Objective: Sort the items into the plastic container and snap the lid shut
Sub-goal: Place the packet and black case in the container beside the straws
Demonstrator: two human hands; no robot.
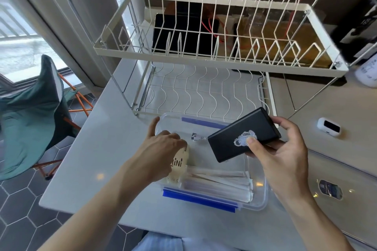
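A clear plastic container (263, 195) with blue latches stands open on the white table in front of me. Inside it lie several paper-wrapped straws (220, 181) and a cream packet (179, 164) printed "MINI". My left hand (163, 149) reaches into the container's left side and rests on that packet. My right hand (285, 157) holds a black power bank (242, 138) with a sticker, tilted above the container's right half; a short white cable end shows at its lower tip. The clear lid (346, 185) with a dark label lies flat to the right.
A cream two-tier wire dish rack (204, 55) stands just behind the container. A small white device (328, 127) sits on the wooden counter at right. A green folding chair (34, 112) is on the tiled floor to the left. A white bottle (367, 71) stands far right.
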